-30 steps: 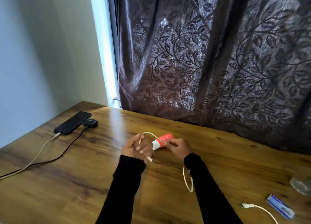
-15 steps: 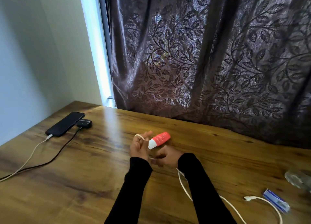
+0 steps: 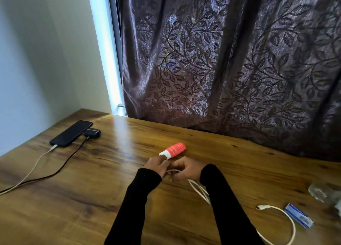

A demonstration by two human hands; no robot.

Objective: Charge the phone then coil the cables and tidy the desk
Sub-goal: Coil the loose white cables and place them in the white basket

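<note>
I see both hands mid-desk (image 3: 77, 204), close together. Left hand (image 3: 156, 166) fingers curled round white cable (image 3: 200, 190); right hand (image 3: 184, 170) pinches same cable. Cable trails right, free plug beside blue packet (image 3: 298, 215). Phone (image 3: 71, 133) far left, plugged in.

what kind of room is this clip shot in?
Likely a home room, a bedroom or study corner. A wooden desk stands against a plain wall, with a leaf-patterned curtain drawn over a window behind it. A phone lies plugged in on the desk, and both hands work a white cable.
</note>
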